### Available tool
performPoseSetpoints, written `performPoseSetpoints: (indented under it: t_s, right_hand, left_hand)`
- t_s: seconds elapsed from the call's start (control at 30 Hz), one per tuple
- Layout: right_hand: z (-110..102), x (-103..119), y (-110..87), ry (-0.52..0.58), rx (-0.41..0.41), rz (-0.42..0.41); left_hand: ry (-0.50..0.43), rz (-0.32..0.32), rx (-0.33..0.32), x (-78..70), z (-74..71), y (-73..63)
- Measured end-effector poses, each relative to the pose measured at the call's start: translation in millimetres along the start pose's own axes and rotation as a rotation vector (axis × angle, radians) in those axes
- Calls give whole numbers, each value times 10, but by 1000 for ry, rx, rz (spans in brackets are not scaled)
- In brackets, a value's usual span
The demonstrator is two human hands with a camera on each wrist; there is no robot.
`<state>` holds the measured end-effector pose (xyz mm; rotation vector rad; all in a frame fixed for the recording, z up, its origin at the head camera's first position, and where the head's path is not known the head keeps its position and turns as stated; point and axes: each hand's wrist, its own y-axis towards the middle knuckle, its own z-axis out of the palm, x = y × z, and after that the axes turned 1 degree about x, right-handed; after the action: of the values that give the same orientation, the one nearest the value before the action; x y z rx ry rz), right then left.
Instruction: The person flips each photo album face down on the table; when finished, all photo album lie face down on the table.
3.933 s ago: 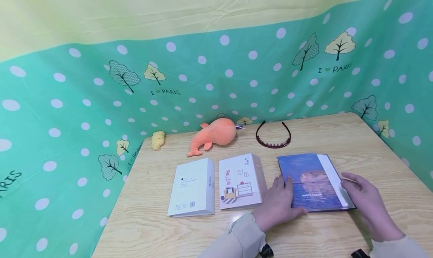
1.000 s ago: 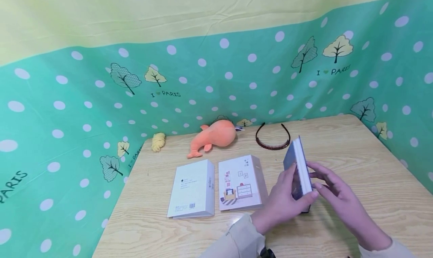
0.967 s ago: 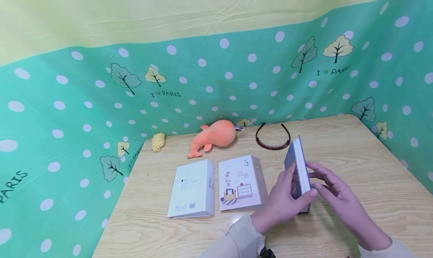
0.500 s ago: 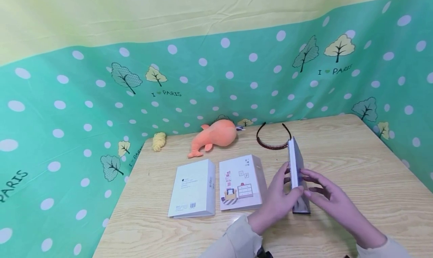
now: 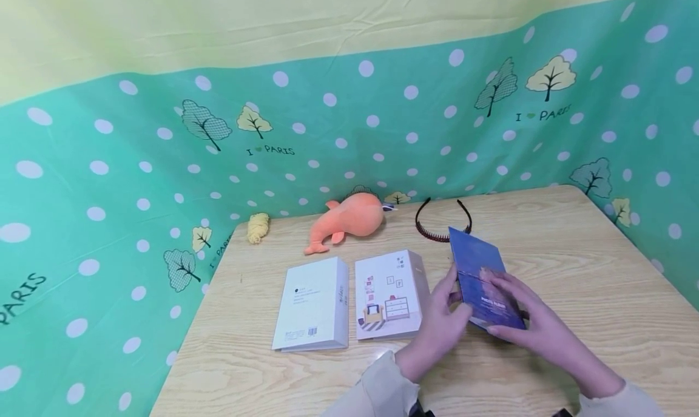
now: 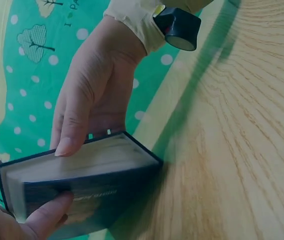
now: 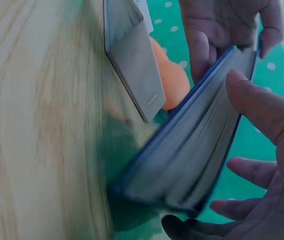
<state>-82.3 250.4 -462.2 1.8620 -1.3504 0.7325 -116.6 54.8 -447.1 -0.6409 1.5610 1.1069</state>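
Observation:
A blue photo album (image 5: 477, 256) with a painted seascape cover is propped on edge, tilted, between both hands at the right of the table. My left hand (image 5: 437, 326) grips its left side, the thumb lying over the page edges in the left wrist view. From the right, my right hand (image 5: 537, 317) holds it, with fingers across the cover and the thumb at the lower edge. The right wrist view shows the album's pages (image 7: 186, 145) slightly fanned between the covers. To the left lies a white book (image 5: 384, 292) with a furniture drawing, close to my left hand.
Another white book (image 5: 311, 305) with a barcode lies farther left on the wooden table (image 5: 218, 374). Behind are a yellow yarn bundle (image 5: 258, 227), an orange plush whale (image 5: 349, 216) and a dark toothed headband (image 5: 437, 233). A green dotted curtain (image 5: 327, 132) borders the back and sides.
The album lay flat at first, then was raised upright by both hands. Since half a second ago it has turned and leaned, so its front cover faces up toward the head camera.

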Motion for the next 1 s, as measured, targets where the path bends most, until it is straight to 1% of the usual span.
performPoseSetpoints:
  t_s: [0.07, 0.17, 0.23, 0.3, 0.43, 0.53, 0.57, 0.67, 0.77, 0.87, 0.93, 1.0]
  right_hand:
    - [-19, -26, -3, 8, 9, 34]
    - [-46, -67, -17, -13, 16, 71]
    - [-65, -91, -30, -31, 18, 85]
    - [-85, -111, -42, -48, 17, 97]
    - [-113, -137, -64, -80, 28, 145]
    - [-124, -153, -70, -88, 43, 171]
    - [-126, -159, -73, -90, 49, 177]
    - [-138, -173, -84, -99, 58, 187]
    - [-153, -194, -99, -107, 61, 191]
    - [-166, -219, -113, -104, 61, 182]
    - [-173, -233, -119, -102, 60, 174]
    - [-179, -244, -121, -109, 62, 170]
  left_hand:
    - [28, -5, 9, 11, -7, -7]
    - [56, -64, 9, 32, -19, -27]
    - [87, -85, 16, 52, -28, -38]
    - [128, -80, 29, 78, -36, -44]
    - [202, -30, 67, 141, -44, -48]
    - [242, -29, 75, 187, -38, -63]
    - [254, -39, 74, 198, -35, -70]
    - [278, -94, 78, 223, -24, -97]
    - [317, -167, 80, 242, -5, -116]
    - [380, -234, 70, 257, 21, -131]
    - [413, -253, 61, 262, 36, -136]
    - [438, -257, 57, 262, 47, -137]
